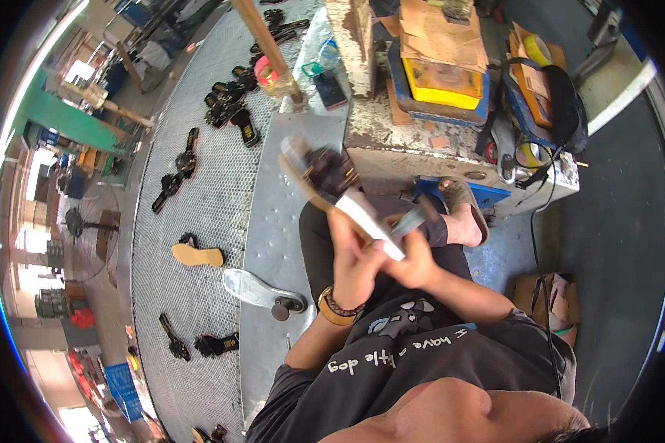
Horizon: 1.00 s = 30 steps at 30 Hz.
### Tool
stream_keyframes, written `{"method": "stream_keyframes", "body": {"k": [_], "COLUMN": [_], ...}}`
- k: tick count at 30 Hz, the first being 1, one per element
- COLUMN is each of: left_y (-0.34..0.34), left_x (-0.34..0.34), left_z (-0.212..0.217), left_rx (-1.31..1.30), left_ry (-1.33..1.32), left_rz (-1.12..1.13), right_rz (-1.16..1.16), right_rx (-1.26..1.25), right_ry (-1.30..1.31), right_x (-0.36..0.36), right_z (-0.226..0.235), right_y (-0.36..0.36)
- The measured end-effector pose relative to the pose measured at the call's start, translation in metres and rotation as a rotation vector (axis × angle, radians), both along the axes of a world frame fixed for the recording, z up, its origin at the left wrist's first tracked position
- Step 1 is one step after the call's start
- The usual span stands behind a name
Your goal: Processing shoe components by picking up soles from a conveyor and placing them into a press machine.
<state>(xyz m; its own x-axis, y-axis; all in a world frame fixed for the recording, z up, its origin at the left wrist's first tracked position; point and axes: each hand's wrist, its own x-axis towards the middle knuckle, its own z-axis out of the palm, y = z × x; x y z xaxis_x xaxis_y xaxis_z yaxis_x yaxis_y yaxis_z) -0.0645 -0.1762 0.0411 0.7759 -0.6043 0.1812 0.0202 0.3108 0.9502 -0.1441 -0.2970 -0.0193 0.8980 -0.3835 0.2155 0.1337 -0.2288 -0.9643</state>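
Over my lap, my left hand (353,260) is wrapped round the heel half of a sandal (332,171), which has dark straps, a pale insole and a tan sole. Its toe points up and to the left and is smeared by motion. Against the heel end, my right hand (415,260) is closed on a grey tool (414,218) with a dark end, too blurred to name exactly. To the left of my forearm, a metal sole-shaped plate (253,285) with a dark round knob (281,309) lies on the grey metal ledge (273,214).
A mesh conveyor (199,277) at the left carries several dark-strapped sandals; one sandal (197,255) shows its tan sole. A phone (329,90) and pink tape roll (266,71) lie ahead. On the worn bench stand a yellow box (443,85) and black bag (569,111); a cable (545,280) hangs at right.
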Motion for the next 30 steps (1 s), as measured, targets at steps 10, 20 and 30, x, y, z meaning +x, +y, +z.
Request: {"method": "stream_keyframes", "body": {"k": [10,20,30], "left_y": [-0.005,0.036,0.057], "left_x": [0.047,0.292,0.478], "left_z": [0.000,-0.071,-0.214], "left_rx": [0.464,0.549,1.169], "left_ry": [-0.788,-0.495,-0.276], "left_rz": [-0.535,0.386,0.970], "right_rz": [-0.905,-0.843,-1.143], "right_rx": [-1.004,-0.968,-1.352], "right_ry": [0.680,0.774,0.181], "right_x": [0.140,0.179,0.172], "right_z": [0.075,0.098,0.072], "right_y": [-0.224,-0.270,-0.292]}}
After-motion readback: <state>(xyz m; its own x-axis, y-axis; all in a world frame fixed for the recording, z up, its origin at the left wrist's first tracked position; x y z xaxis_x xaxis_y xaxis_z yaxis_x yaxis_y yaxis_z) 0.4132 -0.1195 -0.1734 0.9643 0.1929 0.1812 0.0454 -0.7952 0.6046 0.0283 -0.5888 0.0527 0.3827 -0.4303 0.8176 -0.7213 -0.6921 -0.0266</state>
